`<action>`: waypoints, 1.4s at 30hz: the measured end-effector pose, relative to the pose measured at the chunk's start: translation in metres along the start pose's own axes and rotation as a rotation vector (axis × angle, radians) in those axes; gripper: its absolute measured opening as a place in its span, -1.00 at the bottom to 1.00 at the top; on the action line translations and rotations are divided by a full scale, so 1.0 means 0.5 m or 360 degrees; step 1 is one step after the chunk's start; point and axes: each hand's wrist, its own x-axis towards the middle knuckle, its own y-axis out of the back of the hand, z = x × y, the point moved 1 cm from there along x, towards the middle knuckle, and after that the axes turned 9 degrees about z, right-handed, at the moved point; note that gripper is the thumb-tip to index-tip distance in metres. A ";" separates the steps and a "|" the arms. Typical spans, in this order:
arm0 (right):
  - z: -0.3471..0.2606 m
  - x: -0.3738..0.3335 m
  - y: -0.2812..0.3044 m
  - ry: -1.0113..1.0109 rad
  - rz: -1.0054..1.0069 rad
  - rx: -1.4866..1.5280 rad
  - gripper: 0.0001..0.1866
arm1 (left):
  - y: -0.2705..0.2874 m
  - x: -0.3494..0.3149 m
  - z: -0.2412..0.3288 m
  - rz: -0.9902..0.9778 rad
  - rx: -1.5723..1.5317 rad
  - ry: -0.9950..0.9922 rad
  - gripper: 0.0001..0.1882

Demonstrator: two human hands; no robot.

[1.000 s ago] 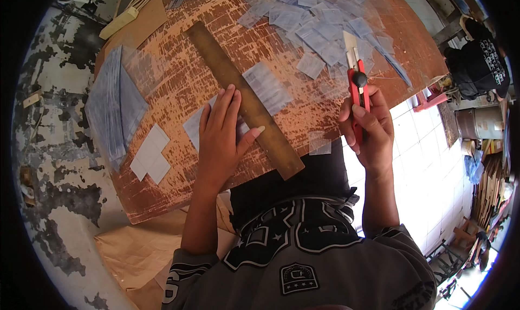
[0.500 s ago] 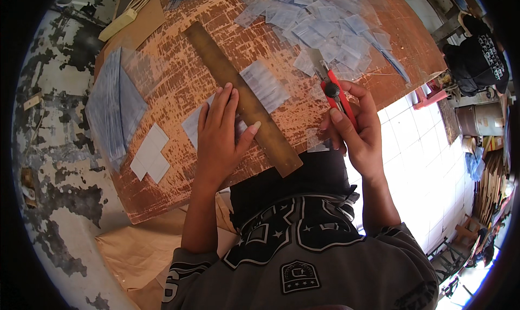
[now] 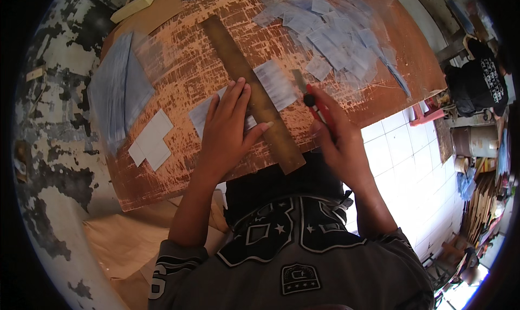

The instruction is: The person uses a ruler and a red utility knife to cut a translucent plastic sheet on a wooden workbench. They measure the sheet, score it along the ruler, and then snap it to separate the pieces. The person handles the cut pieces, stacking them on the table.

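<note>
My left hand [image 3: 230,115] lies flat with its fingers stretched out, pressing on a long brown straightedge [image 3: 249,88]. Beneath the straightedge and hand is a greyish translucent sheet [image 3: 275,85], showing on both sides of the bar. My right hand [image 3: 341,144] is wrapped round a red utility knife [image 3: 324,108] with a round black knob. Its blade is out and points up and left, just right of the sheet, apparently above the table. A white cross-shaped paper piece [image 3: 151,140] lies left of my left hand.
The worn, scored wooden table [image 3: 179,71] has a stack of bluish sheets [image 3: 119,88] at left and a heap of small translucent pieces [image 3: 336,36] at far right. A power strip [image 3: 132,6] lies at the far left. Brown paper [image 3: 130,245] is below the near-left edge.
My right hand with the knife has moved left and nearer the straightedge, and the blade has come closer to the sheet. My left hand still presses the straightedge. The whole view has shifted slightly.
</note>
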 end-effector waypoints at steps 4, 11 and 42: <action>-0.002 0.026 -0.046 0.0281 0.0018 -0.0278 -0.40 | 0.004 0.003 0.005 -0.0029 0.0026 0.0022 -0.06; -0.016 0.080 -0.102 0.0467 0.0013 -0.0667 -0.46 | -0.011 -0.002 -0.007 0.0006 0.0019 0.0020 -0.04; -0.070 0.008 -0.070 0.0189 -0.0398 -0.0932 -0.47 | -0.027 -0.012 -0.013 0.0082 0.0051 -0.0009 -0.06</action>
